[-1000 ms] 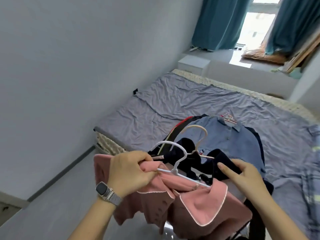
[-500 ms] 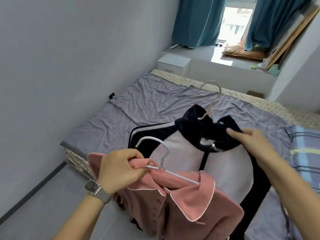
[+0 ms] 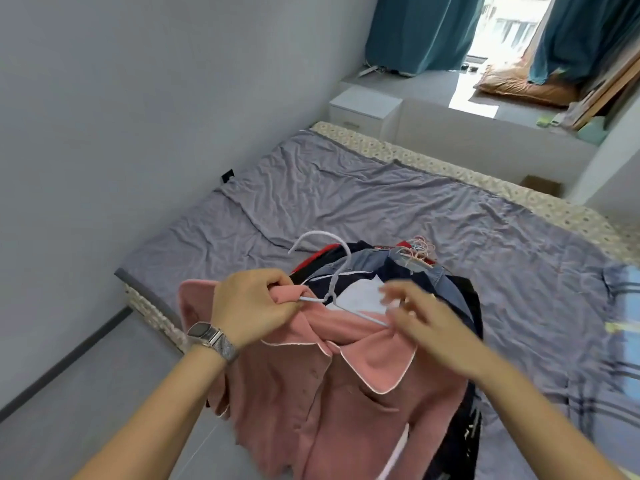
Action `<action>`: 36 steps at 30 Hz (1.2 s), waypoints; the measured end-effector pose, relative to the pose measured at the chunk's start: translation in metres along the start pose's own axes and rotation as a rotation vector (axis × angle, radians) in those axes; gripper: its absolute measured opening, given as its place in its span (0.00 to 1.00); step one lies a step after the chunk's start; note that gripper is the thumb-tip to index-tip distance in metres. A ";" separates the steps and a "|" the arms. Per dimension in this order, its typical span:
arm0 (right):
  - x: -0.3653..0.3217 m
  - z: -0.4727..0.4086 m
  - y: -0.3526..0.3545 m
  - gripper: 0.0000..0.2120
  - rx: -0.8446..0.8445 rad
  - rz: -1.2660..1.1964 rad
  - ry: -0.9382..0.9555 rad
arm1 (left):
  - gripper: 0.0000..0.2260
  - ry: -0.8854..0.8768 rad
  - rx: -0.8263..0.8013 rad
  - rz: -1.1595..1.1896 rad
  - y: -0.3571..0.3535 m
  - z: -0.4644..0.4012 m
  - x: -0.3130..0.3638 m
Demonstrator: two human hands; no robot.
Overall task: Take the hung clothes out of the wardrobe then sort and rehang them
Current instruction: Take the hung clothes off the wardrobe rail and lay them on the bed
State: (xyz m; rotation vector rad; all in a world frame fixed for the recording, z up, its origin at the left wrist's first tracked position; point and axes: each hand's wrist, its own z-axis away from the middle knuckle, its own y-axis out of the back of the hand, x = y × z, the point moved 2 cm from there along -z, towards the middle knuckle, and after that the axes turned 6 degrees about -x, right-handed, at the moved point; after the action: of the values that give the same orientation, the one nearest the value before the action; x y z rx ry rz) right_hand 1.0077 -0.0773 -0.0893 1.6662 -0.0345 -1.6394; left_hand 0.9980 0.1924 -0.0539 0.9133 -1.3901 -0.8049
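Note:
A pink collared shirt point(image 3: 349, 386) hangs on a white wire hanger point(image 3: 327, 258) in front of me. My left hand point(image 3: 251, 306), with a watch on the wrist, grips the shirt's left shoulder together with the hanger's arm. My right hand point(image 3: 420, 318) is blurred at the shirt's right shoulder, fingers near the hanger's other arm; whether it grips is unclear. Behind them a pile of hung clothes point(image 3: 408, 275) lies on the bed: a navy and white top on top, denim and red garments under it, several hanger hooks sticking out.
The bed point(image 3: 346, 199) with a wrinkled grey sheet fills the middle, against the left wall. A blue checked cloth point(image 3: 623, 306) lies at its right edge. A white nightstand point(image 3: 363, 110) and teal curtains point(image 3: 419, 32) stand at the far end. Grey floor point(image 3: 86, 393) lies left of me.
My right hand has let go of the navy and white top, which now lies on the pile, and has come back to the pink shirt's right shoulder. My left hand kept its hold.

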 end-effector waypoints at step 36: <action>-0.107 -0.144 -0.271 0.14 -0.558 0.534 0.028 | 0.15 0.400 -0.034 0.156 0.029 0.144 -0.238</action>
State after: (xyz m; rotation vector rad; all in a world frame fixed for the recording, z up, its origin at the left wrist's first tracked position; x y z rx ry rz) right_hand 0.9810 0.2378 -0.1633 1.1239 -0.0055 -1.0887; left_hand 0.8437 0.4091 -0.1390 0.8723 -1.0771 -0.4927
